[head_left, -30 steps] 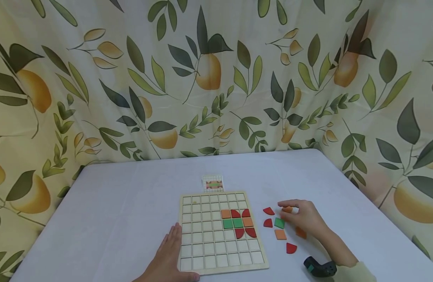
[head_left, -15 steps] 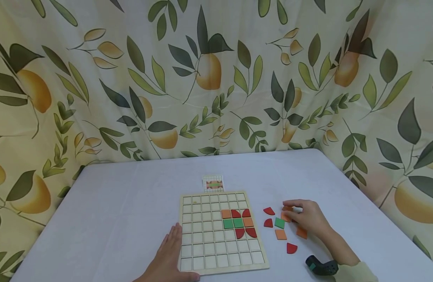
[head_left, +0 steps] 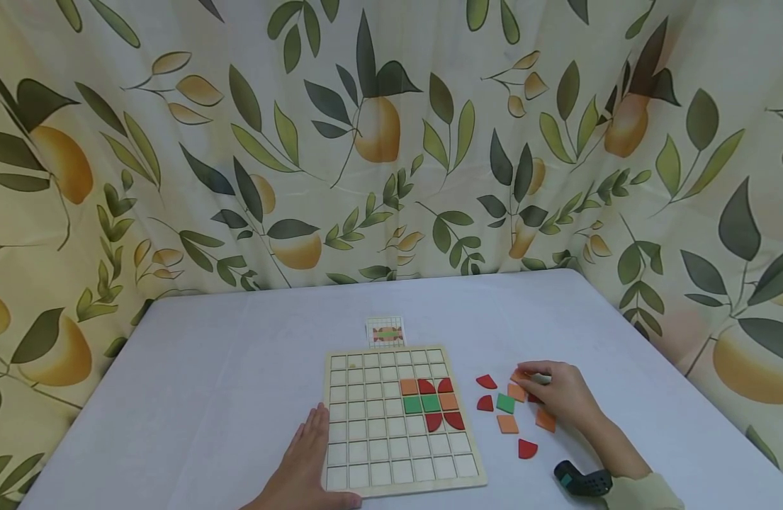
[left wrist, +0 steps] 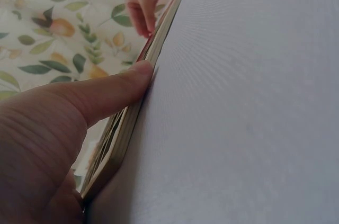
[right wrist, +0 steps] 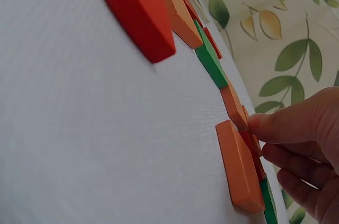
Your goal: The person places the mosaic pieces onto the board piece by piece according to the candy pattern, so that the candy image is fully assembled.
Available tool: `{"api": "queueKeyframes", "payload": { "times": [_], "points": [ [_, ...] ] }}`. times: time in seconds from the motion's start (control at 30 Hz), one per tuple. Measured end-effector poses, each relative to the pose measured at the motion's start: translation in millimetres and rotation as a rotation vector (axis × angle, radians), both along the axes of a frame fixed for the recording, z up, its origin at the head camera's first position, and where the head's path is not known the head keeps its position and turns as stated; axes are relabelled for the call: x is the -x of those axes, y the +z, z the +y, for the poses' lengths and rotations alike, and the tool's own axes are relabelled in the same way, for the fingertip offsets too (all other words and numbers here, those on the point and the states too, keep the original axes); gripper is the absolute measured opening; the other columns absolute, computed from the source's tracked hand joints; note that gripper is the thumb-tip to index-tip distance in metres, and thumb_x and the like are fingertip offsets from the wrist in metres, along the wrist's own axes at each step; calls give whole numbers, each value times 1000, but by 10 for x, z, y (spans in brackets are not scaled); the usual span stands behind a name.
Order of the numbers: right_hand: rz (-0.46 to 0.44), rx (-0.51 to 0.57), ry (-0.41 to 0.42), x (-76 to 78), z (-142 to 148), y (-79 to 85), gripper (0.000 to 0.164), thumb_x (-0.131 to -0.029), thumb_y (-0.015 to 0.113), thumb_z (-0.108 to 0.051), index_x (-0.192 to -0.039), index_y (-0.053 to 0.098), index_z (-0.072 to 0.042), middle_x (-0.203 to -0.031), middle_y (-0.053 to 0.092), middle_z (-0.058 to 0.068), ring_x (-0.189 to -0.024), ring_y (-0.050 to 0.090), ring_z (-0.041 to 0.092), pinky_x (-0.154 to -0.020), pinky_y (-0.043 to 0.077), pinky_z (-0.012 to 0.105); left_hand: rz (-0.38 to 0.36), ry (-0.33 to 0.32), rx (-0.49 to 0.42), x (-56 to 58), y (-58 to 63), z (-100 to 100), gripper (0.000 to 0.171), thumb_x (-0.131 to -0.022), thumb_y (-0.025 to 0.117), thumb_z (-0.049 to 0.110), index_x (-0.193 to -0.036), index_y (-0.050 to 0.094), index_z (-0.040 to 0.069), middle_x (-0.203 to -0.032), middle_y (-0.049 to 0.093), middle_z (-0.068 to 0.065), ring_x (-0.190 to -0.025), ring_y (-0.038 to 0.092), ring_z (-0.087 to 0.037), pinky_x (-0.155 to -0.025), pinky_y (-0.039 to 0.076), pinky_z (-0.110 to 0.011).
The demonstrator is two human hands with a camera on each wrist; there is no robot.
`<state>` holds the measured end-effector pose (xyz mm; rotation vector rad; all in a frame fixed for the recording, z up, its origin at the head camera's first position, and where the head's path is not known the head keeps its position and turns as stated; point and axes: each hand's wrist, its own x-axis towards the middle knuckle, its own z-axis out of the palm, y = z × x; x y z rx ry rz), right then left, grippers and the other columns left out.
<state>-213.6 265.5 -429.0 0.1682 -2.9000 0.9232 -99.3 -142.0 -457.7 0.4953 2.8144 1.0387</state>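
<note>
My left hand [head_left: 302, 457] rests at the near left corner of a wooden grid board [head_left: 365, 453]. Its straight fingers lie along the left side, and in the left wrist view the thumb [left wrist: 114, 91] presses the board's edge. Several orange, green and red tiles sit in the right part of the grid. My right hand [head_left: 560, 393] is over the loose tiles right of the board, pinching an orange tile [head_left: 517, 375] at its thumb and fingertips. Just below lies an orange square tile [head_left: 516, 392]. Partly under the hand are a red tile [head_left: 533, 398] and a green tile [right wrist: 268, 203].
Loose around the right hand are a green square [head_left: 505, 404], orange squares [head_left: 508, 424] and red quarter-circle tiles [head_left: 527, 449]. A small pattern card [head_left: 385, 331] lies behind the board. A black curved device [head_left: 582, 480] is by the right wrist. A leaf-print curtain [head_left: 391, 142] hangs behind the table.
My right hand has shifted slightly right among the loose tiles. An orange square it covered now shows uncovered, with another orange tile at its fingertips. The left hand has stayed put.
</note>
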Motion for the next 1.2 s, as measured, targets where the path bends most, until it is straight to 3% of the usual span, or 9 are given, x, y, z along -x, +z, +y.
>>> {"api": "queueKeyframes", "payload": {
  "times": [0.13,0.33,0.53,0.77,1.2],
  "points": [
    [9,-7,7,16,14,-17,29,-79,72,-9,-107,68,0,-105,64,18,-100,55,35,-74,52,37,-1,1,1,0,1,1,129,-61,69,68,-141,7,-13,-148,6,-27,-136,4,-36,-93,-16,-7],
    [8,-13,24,24,31,-31,28,-80,70,-5,-107,67,0,-107,64,18,-105,53,38,-81,48,45,0,-4,-3,-4,8,1,129,-62,69,68,-141,8,-14,-148,6,-28,-136,4,-37,-93,-16,-7],
    [-2,-10,18,32,66,-31,31,-80,71,-9,-109,67,-1,-108,63,17,-105,52,37,-83,46,49,3,-4,1,-1,7,-2,128,-62,69,67,-140,8,-14,-148,6,-28,-136,4,-37,-93,-17,-7],
    [-52,35,9,43,82,-34,33,-80,71,-8,-110,65,2,-109,63,18,-105,53,36,-82,48,44,9,-6,2,0,-4,-2,128,-62,69,68,-140,8,-14,-148,6,-28,-136,4,-37,-93,-16,-7],
    [-45,55,15,38,82,-25,33,-80,71,-9,-110,65,3,-109,63,18,-106,52,37,-83,47,44,-7,-4,-8,0,7,2,129,-61,69,68,-141,7,-14,-148,6,-28,-136,3,-37,-93,-16,-7]
  ]
}}
